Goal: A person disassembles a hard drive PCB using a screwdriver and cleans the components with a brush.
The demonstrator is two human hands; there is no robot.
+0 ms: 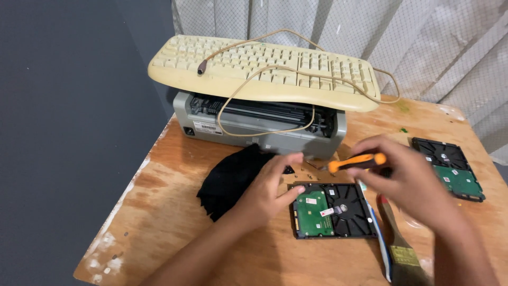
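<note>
Gripping: the right hand (410, 182) has its fingers (370, 144) closed around an orange-handled screwdriver (355, 162), which lies nearly level and points left; its tip is blurred, above the far edge of the near drive.
Left hand: the left hand (267, 190) lies palm down with its fingers (288, 161) loosely spread and holding nothing; the thumb touches the left edge of the near hard drive (332, 209), the fingertips lie over the edge of the black cloth.
Near hard drive: flat on the surface (174, 212) between the two hands, underside up, green circuit board on its left half, black metal on the right.
Screws: a few tiny specks (306, 171) on the wood just beyond the drive; too small to tell apart.
Black cloth: a crumpled black cloth (230, 180) just left of the drive, partly under the left hand.
Paintbrush: a wooden-handled paintbrush (396, 241) just right of the drive, partly under the right forearm.
Second hard drive: another drive (450, 168), also board side up, near the right edge, well apart from the first.
Printer: a grey printer (259, 124) at the back of the surface.
Keyboard: a yellowed keyboard (264, 66) lies across the printer, its cable (248, 50) looped over the keys and down the printer's front.
Backdrop: a pale curtain (413, 37) behind, a dark wall at left.
</note>
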